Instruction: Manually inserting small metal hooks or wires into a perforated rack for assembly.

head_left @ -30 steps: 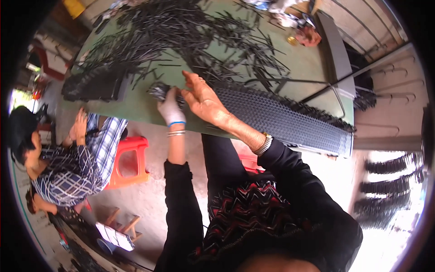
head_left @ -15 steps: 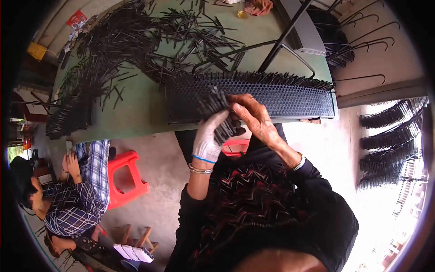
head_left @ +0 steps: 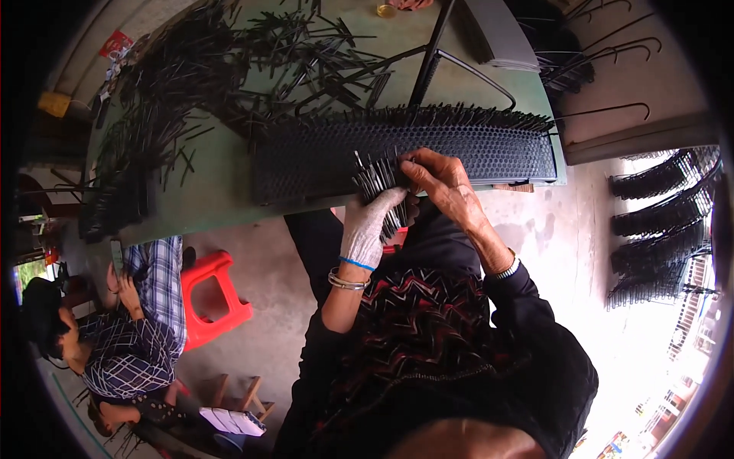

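A bundle of thin black sticks [head_left: 372, 177] fans out of my left hand [head_left: 364, 229], which wears a white knitted glove with a blue cuff edge. The gloved fingers are closed round it. Just to the right, my bare right hand [head_left: 449, 191] pinches thumb and forefinger together at the bundle's edge; what lies between the fingertips is too small to make out. Behind both hands stands a long, dark box-like rack [head_left: 482, 149] with a honeycomb front. Along its top edge protrudes a dense row of black sticks [head_left: 466, 116].
Loose black sticks [head_left: 183, 73] cover much of the green table [head_left: 202, 214]. A black metal frame [head_left: 428, 73] rises behind the rack, near stacked grey sheets [head_left: 497, 34]. Hooked rods [head_left: 612, 111] jut out at the right. A person [head_left: 126, 344] sits left by a red stool [head_left: 229, 314].
Both hands and the stick bundle have shifted slightly right in view, while the table and rack have slid left and up. My right fingertips remain at the bundle.
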